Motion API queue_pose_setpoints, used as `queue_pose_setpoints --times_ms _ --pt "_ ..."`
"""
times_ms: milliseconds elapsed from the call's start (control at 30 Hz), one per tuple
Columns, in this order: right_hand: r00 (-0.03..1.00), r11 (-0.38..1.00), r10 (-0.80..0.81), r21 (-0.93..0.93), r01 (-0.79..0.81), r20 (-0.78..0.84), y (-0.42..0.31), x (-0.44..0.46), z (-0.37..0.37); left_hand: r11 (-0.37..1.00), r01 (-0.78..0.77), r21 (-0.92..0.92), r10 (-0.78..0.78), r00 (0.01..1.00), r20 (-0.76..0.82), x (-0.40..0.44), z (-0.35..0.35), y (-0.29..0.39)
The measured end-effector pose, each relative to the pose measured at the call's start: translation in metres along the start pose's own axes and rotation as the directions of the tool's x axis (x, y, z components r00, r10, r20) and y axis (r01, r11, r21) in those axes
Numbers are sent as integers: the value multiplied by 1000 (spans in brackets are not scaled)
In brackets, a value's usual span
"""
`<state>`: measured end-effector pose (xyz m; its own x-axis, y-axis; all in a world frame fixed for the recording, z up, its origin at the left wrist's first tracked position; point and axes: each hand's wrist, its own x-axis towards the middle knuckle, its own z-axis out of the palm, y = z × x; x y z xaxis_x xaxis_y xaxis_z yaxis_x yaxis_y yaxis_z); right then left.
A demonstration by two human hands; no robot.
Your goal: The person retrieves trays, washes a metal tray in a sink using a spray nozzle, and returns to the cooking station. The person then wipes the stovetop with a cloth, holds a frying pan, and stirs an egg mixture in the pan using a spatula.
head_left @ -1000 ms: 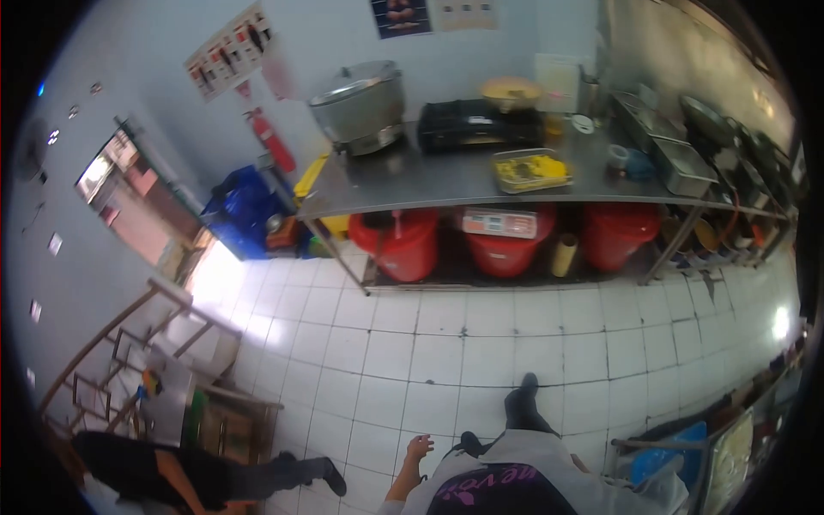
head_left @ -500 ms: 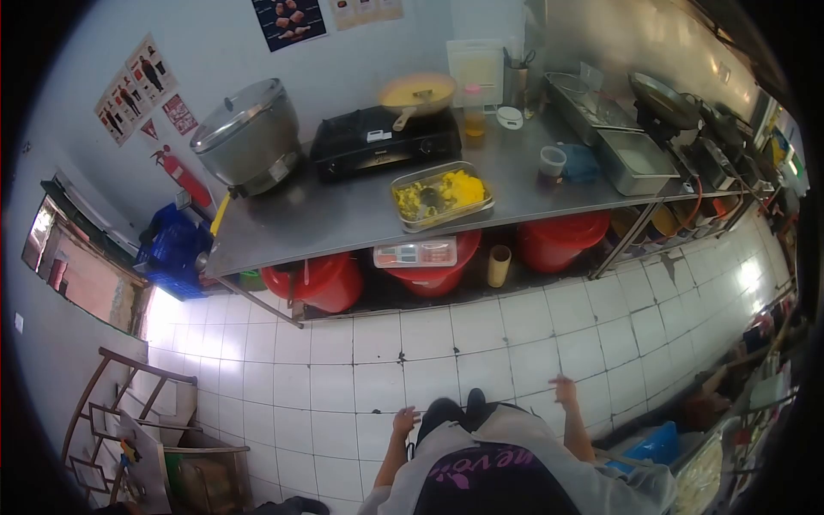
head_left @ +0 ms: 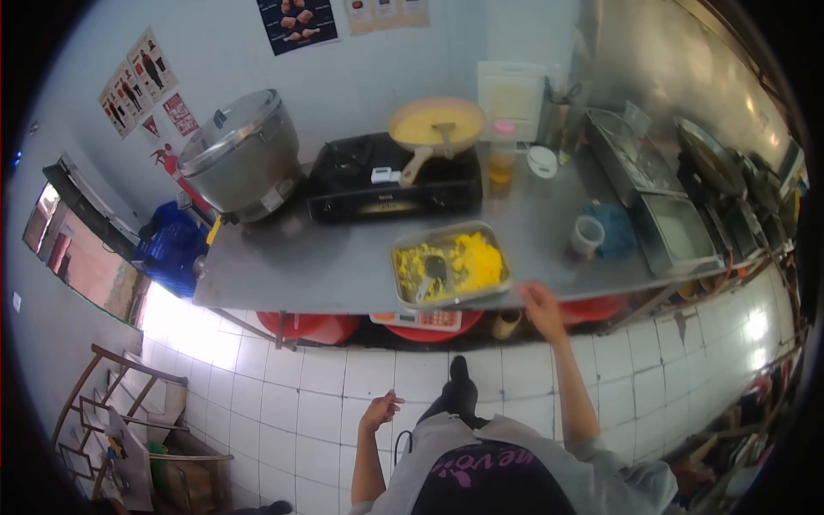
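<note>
In the head view, the shallow rectangular silver metal tray (head_left: 468,298) of crumbly yellow food (head_left: 481,262) sits near the front edge of the grey steel table (head_left: 343,270); a careless bump from the right hand (head_left: 541,307), just beside its corner, could tip it off. That hand is blurred, its grip impossible to tell; the left hand (head_left: 379,412) is loosely curled, holding nothing. Counted: one tray, one table, two hands, three red plastic tubs (head_left: 311,327) below.

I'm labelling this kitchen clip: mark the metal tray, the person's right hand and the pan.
Metal tray (head_left: 464,299), head view: near rim.
Right hand (head_left: 542,311), head view: middle of the hand.
Pan (head_left: 417,127), head view: inner surface.
</note>
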<state>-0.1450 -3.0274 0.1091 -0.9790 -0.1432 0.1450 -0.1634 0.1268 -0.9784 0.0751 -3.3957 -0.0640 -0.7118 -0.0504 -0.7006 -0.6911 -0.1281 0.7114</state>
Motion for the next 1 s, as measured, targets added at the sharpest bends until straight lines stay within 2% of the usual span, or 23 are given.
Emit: queue_pose_setpoints --times_ms 67,100,167,233,267,333,400,467,500,533,600,633,700,733,800,833,900,933,1000 --pt "972 972 -233 -47 231 -29 -21 77 20 999 45 10 -46 990 131 6 3 51" --pt "956 950 -294 -122 289 -23 -43 108 33 1000 24 -5 -23 992 125 8 7 79" --pt "925 907 -379 -197 373 8 -76 170 54 997 -65 32 54 963 264 9 18 141" --pt "791 645 -595 -500 577 145 -89 229 69 973 -222 -64 230 905 357 7 27 209" --pt "779 635 -605 -491 597 165 -93 251 74 944 -311 -111 330 865 378 10 31 236" --pt "743 370 -573 -699 611 346 -97 290 87 880 -425 -212 474 818 326 11 46 297" --pt "719 317 -573 -703 637 394 -83 326 93 837 -499 -224 544 807 232 24 59 341" --pt "550 130 -602 -609 783 579 -73 358 95 786 -574 -230 610 781 134 39 66 379" --pt "484 138 -656 -539 831 579 -71 368 95 790 -577 -207 603 793 88 46 70 391" --pt "475 139 -654 -523 841 589 -69 381 94 800 -571 -187 587 808 45 51 73 398" --pt "488 343 -639 -348 872 594 -65 405 88 818 -540 -196 551 835 -2 48 82 414" --pt "482 345 -637 -336 876 602 -67 415 87 830 -521 -197 526 850 -34 49 86 423" --pt "646 621 -678 -197 759 351 -88 428 84 835 -512 -203 510 858 -63 57 92 434" --pt "641 622 -678 -183 761 359 -94 445 82 841 -501 -204 496 865 -79 62 94 438" --pt "691 667 -693 -182 723 208 -102 480 71 831 -514 -212 511 857 -74 77 99 444" --pt "689 668 -692 -170 724 214 -105 489 67 819 -530 -219 533 845 -54 84 102 447" --pt "796 790 -601 -94 606 80 -122 501 57 812 -529 -245 525 846 -89 93 111 453" --pt "791 787 -606 -81 611 84 -127 505 55 805 -528 -270 518 848 -114 98 115 455" --pt "708 701 -704 -99 706 58 -127 508 53 796 -518 -313 496 855 -153 109 117 459"
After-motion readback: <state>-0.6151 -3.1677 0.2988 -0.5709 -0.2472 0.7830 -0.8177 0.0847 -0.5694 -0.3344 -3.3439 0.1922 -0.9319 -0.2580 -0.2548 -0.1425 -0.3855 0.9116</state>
